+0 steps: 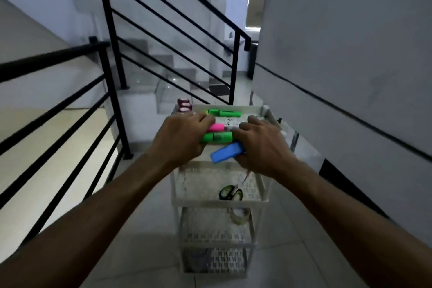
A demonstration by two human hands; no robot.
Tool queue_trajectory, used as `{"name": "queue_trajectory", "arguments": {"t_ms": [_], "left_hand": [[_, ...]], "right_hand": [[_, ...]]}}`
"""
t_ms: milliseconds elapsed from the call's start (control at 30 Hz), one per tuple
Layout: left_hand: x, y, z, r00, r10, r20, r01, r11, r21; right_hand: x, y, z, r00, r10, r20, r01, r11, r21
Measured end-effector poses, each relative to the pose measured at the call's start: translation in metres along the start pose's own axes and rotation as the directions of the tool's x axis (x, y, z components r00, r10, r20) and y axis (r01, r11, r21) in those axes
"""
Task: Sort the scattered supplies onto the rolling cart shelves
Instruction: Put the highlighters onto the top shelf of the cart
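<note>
A white rolling cart [266, 113] stands in front of me with perforated shelves. On its top shelf lie a green highlighter [224, 113] at the back, a pink highlighter [217, 127] in the middle and another green highlighter [218, 137] nearer me. My left hand [180, 138] covers the left ends of the pink and near green highlighters, fingers curled on them. My right hand [259, 145] touches their right ends and grips a blue highlighter [227, 151] against its palm. Green-handled scissors [230, 192] lie on the second shelf. A clear tape roll [238, 216] sits on the third shelf.
A dark red roll [184, 105] sits at the cart's back left corner. Black stair railings [109, 58] run along the left and behind the cart. A grey wall [350, 54] closes the right side. Pale floor tiles surround the cart.
</note>
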State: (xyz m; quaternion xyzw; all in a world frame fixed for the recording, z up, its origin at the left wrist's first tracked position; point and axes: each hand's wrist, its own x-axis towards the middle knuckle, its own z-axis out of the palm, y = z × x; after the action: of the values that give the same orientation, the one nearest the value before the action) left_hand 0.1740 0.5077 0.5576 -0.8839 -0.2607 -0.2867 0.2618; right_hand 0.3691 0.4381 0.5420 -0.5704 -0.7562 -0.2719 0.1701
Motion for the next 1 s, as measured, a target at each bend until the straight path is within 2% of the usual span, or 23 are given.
{"name": "queue_trajectory", "arguments": {"t_ms": [133,200,300,400,500,667,900,1000], "left_hand": [[0.057,-0.029,-0.003,0.998,-0.054,0.014,0.054,0.999,0.004],[0.082,-0.045,0.005,0.991,-0.091,0.098,0.093,0.996,-0.017],[0.117,-0.066,0.026,0.958,-0.115,0.264,0.134,0.99,-0.055],[0.141,-0.084,0.052,0.921,-0.117,0.372,0.154,0.985,-0.071],[0.152,-0.098,0.074,0.889,-0.108,0.445,0.179,0.976,-0.121],[0.155,-0.107,0.096,0.808,-0.033,0.589,0.164,0.972,-0.171],[0.154,-0.117,0.106,0.774,0.004,0.634,0.211,0.941,-0.263],[0.159,-0.111,0.105,0.756,0.022,0.654,0.235,0.924,-0.303]], "right_hand": [[0.039,0.042,-0.009,0.994,0.108,0.027,-0.108,0.994,0.008],[0.058,0.061,-0.001,0.975,0.202,0.095,-0.206,0.978,0.028],[0.089,0.09,0.014,0.909,0.277,0.311,-0.294,0.956,0.009],[0.11,0.111,0.034,0.795,0.264,0.546,-0.333,0.943,0.029],[0.123,0.115,0.058,0.737,0.194,0.647,-0.303,0.951,0.06],[0.135,0.104,0.093,0.701,0.138,0.7,-0.25,0.967,0.059],[0.141,0.11,0.099,0.799,0.162,0.579,-0.311,0.935,0.168],[0.145,0.118,0.085,0.794,0.182,0.58,-0.402,0.873,0.276]]}}
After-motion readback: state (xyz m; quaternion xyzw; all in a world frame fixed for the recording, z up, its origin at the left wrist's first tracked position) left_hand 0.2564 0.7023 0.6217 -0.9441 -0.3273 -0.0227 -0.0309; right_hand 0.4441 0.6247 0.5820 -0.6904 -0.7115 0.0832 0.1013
